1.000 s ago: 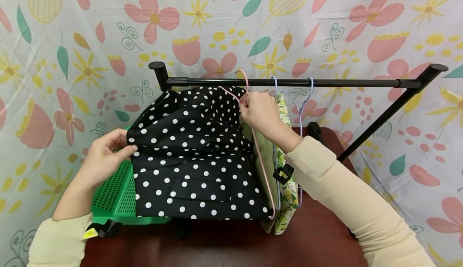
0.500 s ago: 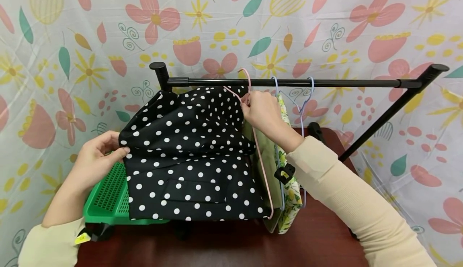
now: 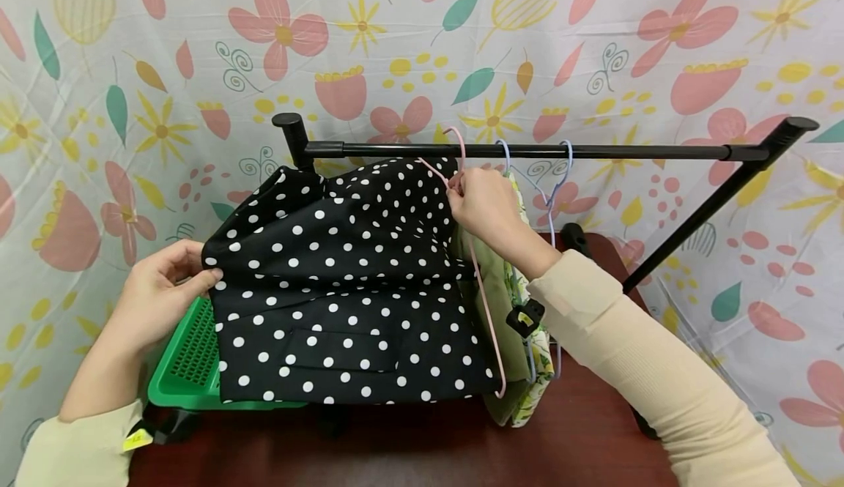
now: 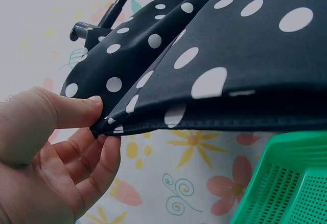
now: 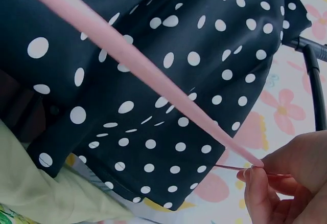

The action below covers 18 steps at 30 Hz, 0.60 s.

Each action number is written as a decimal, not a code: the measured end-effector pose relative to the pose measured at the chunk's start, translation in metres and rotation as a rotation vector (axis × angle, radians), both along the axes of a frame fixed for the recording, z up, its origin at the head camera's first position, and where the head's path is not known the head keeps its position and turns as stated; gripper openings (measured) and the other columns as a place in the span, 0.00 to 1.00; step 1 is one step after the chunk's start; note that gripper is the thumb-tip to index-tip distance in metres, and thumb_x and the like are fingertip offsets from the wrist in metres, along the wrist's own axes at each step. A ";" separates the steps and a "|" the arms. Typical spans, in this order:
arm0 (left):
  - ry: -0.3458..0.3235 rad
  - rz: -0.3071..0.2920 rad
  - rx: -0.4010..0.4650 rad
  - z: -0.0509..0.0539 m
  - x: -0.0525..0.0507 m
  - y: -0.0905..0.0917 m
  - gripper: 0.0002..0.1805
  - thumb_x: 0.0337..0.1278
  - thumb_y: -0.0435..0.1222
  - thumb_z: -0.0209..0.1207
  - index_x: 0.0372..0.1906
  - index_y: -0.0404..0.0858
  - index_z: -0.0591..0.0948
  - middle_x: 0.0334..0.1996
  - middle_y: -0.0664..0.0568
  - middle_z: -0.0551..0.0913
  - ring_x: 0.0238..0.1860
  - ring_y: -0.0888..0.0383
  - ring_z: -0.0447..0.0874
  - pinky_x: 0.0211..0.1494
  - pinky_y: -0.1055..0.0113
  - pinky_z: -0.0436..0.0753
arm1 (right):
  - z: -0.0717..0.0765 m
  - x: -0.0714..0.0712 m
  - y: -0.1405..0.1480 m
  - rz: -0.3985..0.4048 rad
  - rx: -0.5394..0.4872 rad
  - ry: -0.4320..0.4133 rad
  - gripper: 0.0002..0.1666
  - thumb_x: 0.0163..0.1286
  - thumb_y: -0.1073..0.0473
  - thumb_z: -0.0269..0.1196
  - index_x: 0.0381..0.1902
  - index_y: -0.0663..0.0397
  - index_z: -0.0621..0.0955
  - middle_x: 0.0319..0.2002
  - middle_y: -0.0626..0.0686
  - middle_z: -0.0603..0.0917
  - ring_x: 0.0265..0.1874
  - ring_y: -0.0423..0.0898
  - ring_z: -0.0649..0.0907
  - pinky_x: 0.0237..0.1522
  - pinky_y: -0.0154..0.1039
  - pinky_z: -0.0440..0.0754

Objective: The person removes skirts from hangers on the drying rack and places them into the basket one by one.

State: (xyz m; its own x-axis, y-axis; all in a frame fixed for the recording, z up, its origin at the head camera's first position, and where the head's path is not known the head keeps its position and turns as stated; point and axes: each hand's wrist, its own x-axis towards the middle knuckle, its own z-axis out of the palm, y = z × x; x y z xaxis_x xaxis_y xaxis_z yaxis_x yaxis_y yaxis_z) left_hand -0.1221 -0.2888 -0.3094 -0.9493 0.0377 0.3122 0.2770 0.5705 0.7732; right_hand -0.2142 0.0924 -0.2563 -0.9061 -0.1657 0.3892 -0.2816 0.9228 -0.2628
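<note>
A black apron [image 3: 336, 289] with white dots and a pocket is draped over a pink hanger [image 3: 486, 296] in the head view. My left hand [image 3: 158, 289] pinches the apron's left edge between thumb and fingers; the left wrist view shows the pinched corner close up. Near the hanger's neck, my right hand [image 3: 488, 201] grips the pink wire, just below the black rail [image 3: 395, 150]. The pink hook stands at the rail. In the right wrist view, one arm of the hanger slants across the dotted fabric to the fingertips.
Right of the apron hang a green cloth [image 3: 494, 326] and a lemon-print cloth [image 3: 537, 392], with blue hangers [image 3: 567, 172] on the rail. A green basket [image 3: 191, 362] stands behind the apron on the dark red table [image 3: 395, 443]. A flowered curtain [image 3: 422, 47] forms the backdrop.
My left hand has moved left with the apron's edge, spreading the fabric wider. My right hand and the pink hanger have shifted slightly right, and the green and lemon-print cloths have shifted right too.
</note>
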 end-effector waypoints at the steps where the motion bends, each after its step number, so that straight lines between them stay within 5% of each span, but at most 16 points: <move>1: -0.003 0.000 -0.002 0.000 0.000 -0.001 0.05 0.55 0.27 0.59 0.36 0.37 0.77 0.23 0.62 0.79 0.22 0.66 0.77 0.27 0.77 0.76 | 0.000 0.000 0.000 0.000 -0.003 0.001 0.21 0.63 0.60 0.55 0.10 0.52 0.75 0.10 0.51 0.75 0.10 0.44 0.68 0.11 0.34 0.57; 12: 0.006 0.051 0.013 0.002 0.002 -0.003 0.06 0.53 0.27 0.59 0.36 0.39 0.78 0.22 0.66 0.79 0.23 0.72 0.79 0.28 0.80 0.78 | -0.001 0.001 0.000 -0.011 0.013 -0.008 0.15 0.64 0.59 0.54 0.21 0.54 0.83 0.15 0.53 0.80 0.13 0.49 0.74 0.11 0.36 0.60; 18: 0.033 0.068 -0.010 0.004 0.001 -0.005 0.06 0.54 0.28 0.60 0.36 0.39 0.79 0.23 0.66 0.79 0.24 0.74 0.78 0.29 0.82 0.77 | 0.000 0.002 0.002 -0.028 -0.003 -0.023 0.18 0.65 0.57 0.54 0.17 0.52 0.81 0.14 0.53 0.79 0.15 0.50 0.75 0.11 0.37 0.62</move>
State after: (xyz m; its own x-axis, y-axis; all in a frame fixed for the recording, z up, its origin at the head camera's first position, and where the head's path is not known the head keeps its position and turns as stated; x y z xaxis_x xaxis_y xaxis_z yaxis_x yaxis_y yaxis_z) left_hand -0.1210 -0.2943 -0.3050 -0.9388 -0.0233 0.3437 0.2630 0.5961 0.7586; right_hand -0.2124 0.0944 -0.2560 -0.9190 -0.1392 0.3690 -0.2500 0.9292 -0.2721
